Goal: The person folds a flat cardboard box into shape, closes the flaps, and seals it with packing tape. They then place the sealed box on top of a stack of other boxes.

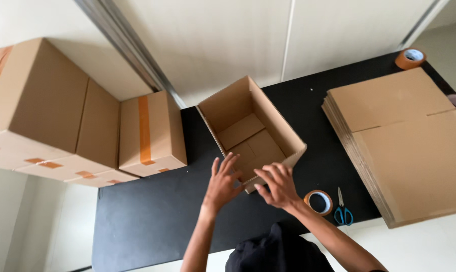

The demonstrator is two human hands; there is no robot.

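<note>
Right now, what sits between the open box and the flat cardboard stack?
Head view: only bare black table lies between the open box and the flat stack. The tape roll and scissors lie nearer the person.

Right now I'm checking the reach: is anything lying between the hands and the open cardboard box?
No. The left hand and right hand are already at the open box's near edge; nothing lies between.
</note>
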